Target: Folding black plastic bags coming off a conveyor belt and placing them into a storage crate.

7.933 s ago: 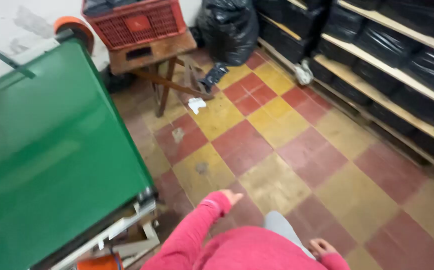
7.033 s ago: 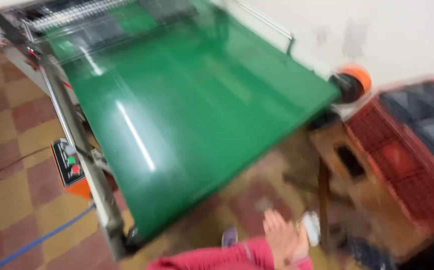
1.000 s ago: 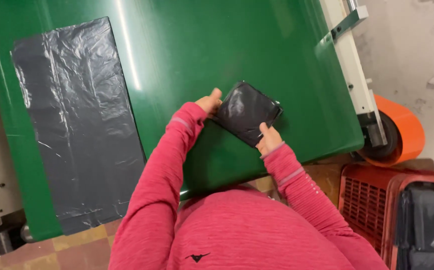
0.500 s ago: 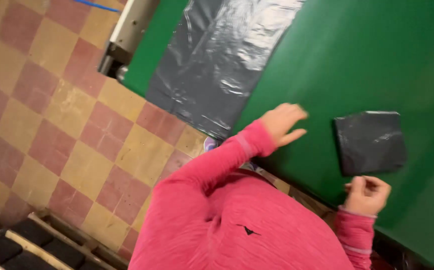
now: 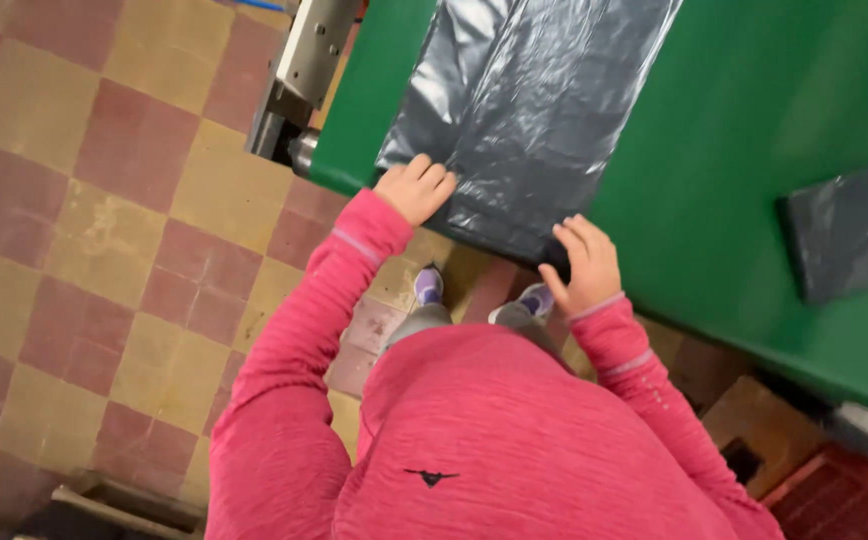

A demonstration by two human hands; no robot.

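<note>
Hands first: the left hand (image 5: 414, 188) lies flat with its fingers spread on the near left corner of a flat grey plastic bag (image 5: 524, 110), and the right hand (image 5: 582, 262) rests open at the bag's near right corner, fingers slightly curled over the edge; neither has closed on the film. The bag lies spread along the green conveyor belt (image 5: 734, 170), its near end hanging just over the belt's front edge.

Slip looks like the main risk. The film is thin, glossy and creased, with bright streaks of reflected light, and the belt under it looks smooth, so a pull with flat palms could let the sheet skid sideways or bunch up instead of moving evenly. Uneven pressure from the two hands could twist it, and a fingertip dragged hard might stretch or tear such thin plastic. The overhanging end could also slide off toward the floor.

Farther right on the belt, well apart, sits a folded dark bag (image 5: 849, 232), a compact square with soft wrinkles. A grey metal machine frame (image 5: 306, 60) borders the belt's left end. Below lies a worn checkered tile floor (image 5: 104, 250) in dull red and yellow.
</note>
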